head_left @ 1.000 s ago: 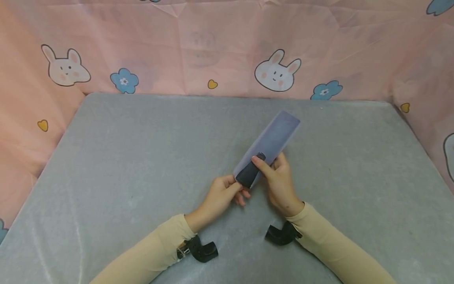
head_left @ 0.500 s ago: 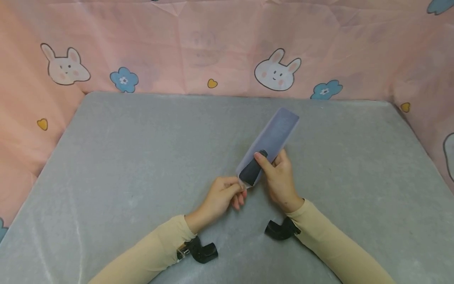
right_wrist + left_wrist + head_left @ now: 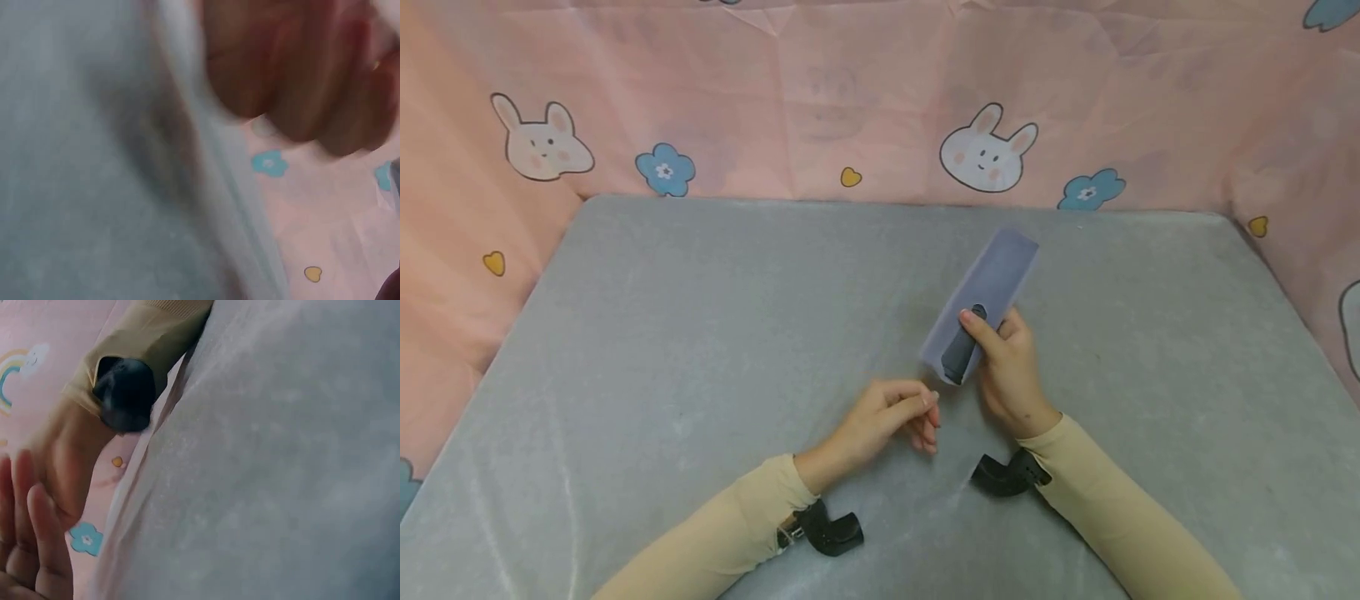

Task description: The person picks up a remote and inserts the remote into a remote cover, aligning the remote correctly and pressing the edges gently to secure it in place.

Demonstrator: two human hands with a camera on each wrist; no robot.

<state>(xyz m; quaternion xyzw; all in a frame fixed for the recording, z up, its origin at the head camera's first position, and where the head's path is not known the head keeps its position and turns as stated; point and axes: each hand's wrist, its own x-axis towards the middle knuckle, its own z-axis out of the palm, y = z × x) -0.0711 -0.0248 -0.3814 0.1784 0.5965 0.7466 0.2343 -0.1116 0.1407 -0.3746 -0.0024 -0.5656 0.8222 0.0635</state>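
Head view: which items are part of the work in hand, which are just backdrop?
In hand:
- translucent sleeve, held by the right hand
- dark object inside the sleeve's near end
- left hand, apart from the sleeve, holding nothing

Backdrop:
- grey table cover
- pink bunny-print cloth

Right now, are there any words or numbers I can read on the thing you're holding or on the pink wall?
None to read: the translucent sleeve and the dark object inside it, held by the right hand, show no writing.
The pink backdrop has only pictures: bunnies, blue flowers, yellow hearts.
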